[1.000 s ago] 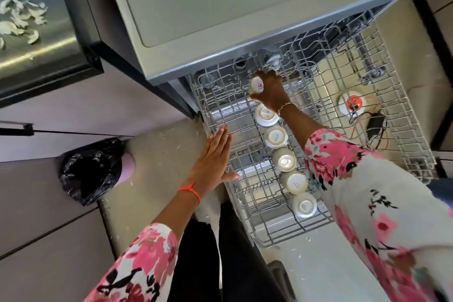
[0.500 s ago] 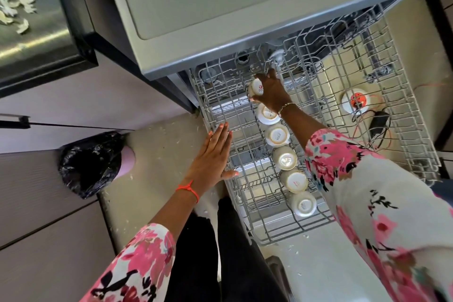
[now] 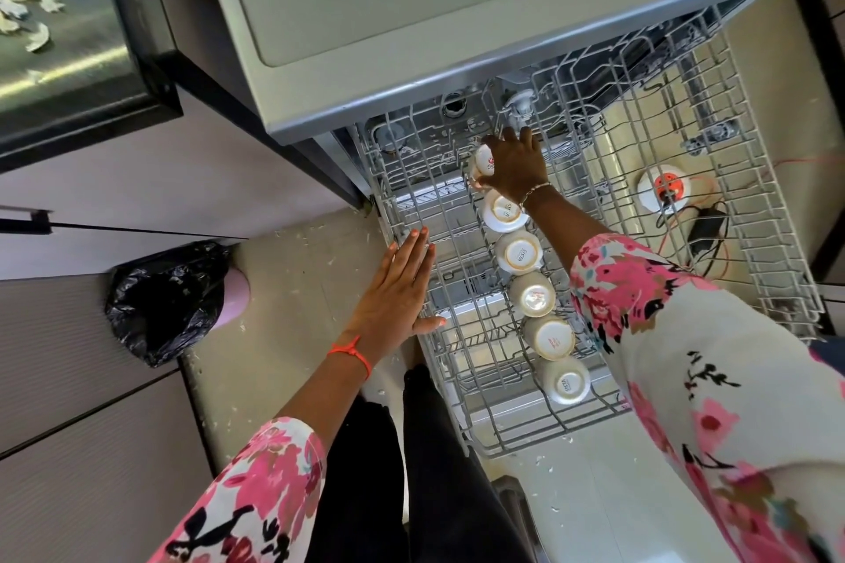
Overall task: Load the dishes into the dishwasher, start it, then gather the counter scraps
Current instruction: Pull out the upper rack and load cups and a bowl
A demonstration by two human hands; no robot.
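Currently, loading is judged to be under way and far from finished.

- Wire rack (image 3: 411, 187): pulled fully out of the dishwasher (image 3: 411, 14). Most of its wire is bare.
- Inverted cups (image 3: 532, 295): five are stood base-up in one row along the rack's middle, each close to the next.
- White cup (image 3: 484, 160): a sixth, with red print on its base, is held at the far end of that row, just beyond the last seated cup and tilted rather than set down.
- Right hand (image 3: 514, 169): its fingers are curled round the white cup, with the thumb side hidden behind it. The cup is judged not yet released.
- Left hand (image 3: 393, 293): held flat with straight fingers at the rack's left edge and holding nothing. Contact with the wire cannot be confirmed.
- Scraps (image 3: 27, 0): pale peelings are left lying on the dark counter (image 3: 68, 73) at upper left, ungathered.
- Black bin bag (image 3: 164, 302): stood on the floor beside the cabinets, well apart from the rack.

Outstanding, by estimate: the sixth cup is to be seated, the rack pushed in, the door closed, the machine started and the scraps collected. No other dishes awaiting loading are shown.
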